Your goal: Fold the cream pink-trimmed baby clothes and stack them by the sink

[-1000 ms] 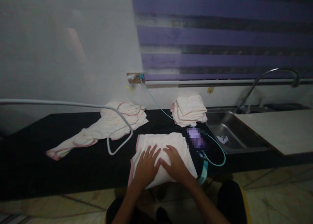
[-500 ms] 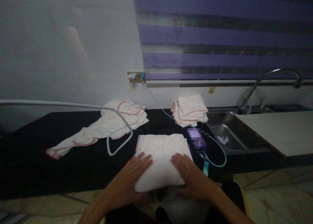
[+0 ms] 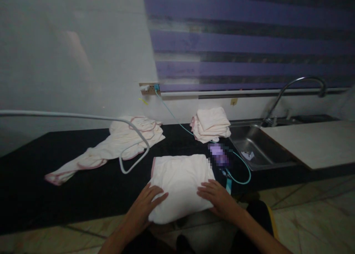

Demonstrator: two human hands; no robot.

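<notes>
On counter edge | left hand (image 3: pixel 144 206), right hand (image 3: pixel 217 198) spread flat, apparently pressing folded cloth (image 3: pixel 180 180)

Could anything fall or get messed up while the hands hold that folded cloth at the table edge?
The folded cloth hangs over the counter edge, so it might slip off if the left hand and right hand let go. The teal cable loops close by the right hand and could snag, tugging the phone beside the cloth.
</notes>
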